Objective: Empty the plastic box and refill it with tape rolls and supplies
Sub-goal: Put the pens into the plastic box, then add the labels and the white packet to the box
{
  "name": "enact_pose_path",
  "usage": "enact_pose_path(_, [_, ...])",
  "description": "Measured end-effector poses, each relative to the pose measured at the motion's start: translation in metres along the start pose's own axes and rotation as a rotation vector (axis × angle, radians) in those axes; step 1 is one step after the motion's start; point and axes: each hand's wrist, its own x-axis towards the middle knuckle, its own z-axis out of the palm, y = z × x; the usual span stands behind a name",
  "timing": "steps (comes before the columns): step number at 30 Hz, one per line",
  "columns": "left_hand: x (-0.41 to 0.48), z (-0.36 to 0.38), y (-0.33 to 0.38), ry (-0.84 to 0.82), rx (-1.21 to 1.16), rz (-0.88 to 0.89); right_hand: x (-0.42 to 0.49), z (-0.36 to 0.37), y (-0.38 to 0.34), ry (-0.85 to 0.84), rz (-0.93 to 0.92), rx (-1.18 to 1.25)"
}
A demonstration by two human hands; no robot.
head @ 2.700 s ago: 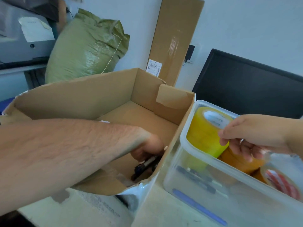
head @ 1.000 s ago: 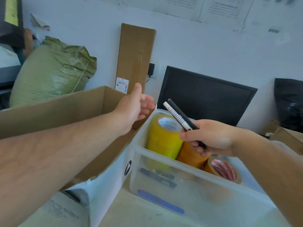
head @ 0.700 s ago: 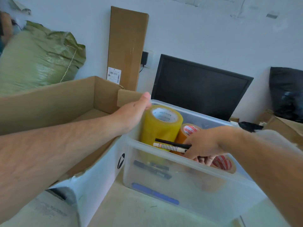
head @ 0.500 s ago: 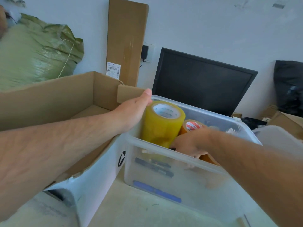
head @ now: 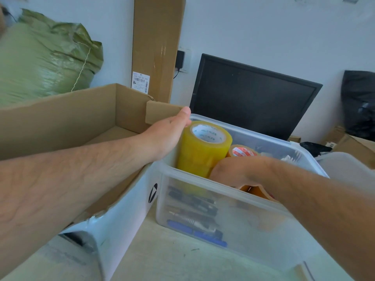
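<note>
Left hand at plastic box rim, touching yellow tape roll. Right hand reaches down inside it. Fingers of both hidden; cannot tell whether apart or clamped.

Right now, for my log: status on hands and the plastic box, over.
Left hand at plastic box rim, beside yellow tape roll. Right hand down inside box, fingers hidden. Cardboard box close alongside.

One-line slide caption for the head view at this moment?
Right hand reaches into the clear plastic box beside a yellow tape roll; left hand rests against its left rim.
</note>
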Motion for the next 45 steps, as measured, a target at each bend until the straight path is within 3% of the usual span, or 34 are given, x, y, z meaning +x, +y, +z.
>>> enact_pose_path(4, [-0.001, 0.000, 0.002, -0.004, 0.001, -0.011, -0.017, -0.010, -0.010, 0.002, -0.027, 0.117])
enact_pose_path(7, [-0.003, -0.009, 0.003, -0.002, -0.058, -0.005, -0.030, -0.020, -0.024, 0.109, -0.109, 0.171])
enact_pose_path(10, [-0.009, -0.036, -0.009, 0.122, -0.133, -0.020, -0.040, -0.029, -0.034, 0.232, -0.208, 0.253])
enact_pose_path(13, [-0.019, -0.071, -0.029, 0.265, -0.142, -0.108, -0.045, -0.030, -0.047, 0.317, -0.307, 0.331])
enact_pose_path(18, [-0.040, -0.119, -0.059, 0.285, -0.083, -0.264, -0.039, -0.017, -0.094, 0.394, -0.533, 0.431])
enact_pose_path(25, [-0.054, -0.151, -0.094, 0.043, 0.312, -0.480, -0.005, 0.015, -0.158, 0.380, -0.604, 0.481])
enact_pose_path(32, [-0.050, -0.162, -0.140, -0.186, 0.803, -0.644, 0.017, 0.027, -0.171, 0.420, -0.510, 0.369])
enact_pose_path(38, [-0.040, -0.154, -0.140, -0.387, 0.974, -0.760, 0.018, 0.034, -0.175, 0.499, -0.439, 0.106])
enact_pose_path(45, [-0.029, -0.146, -0.168, -0.423, 1.063, -0.747, 0.022, 0.038, -0.174, 0.544, -0.425, -0.075])
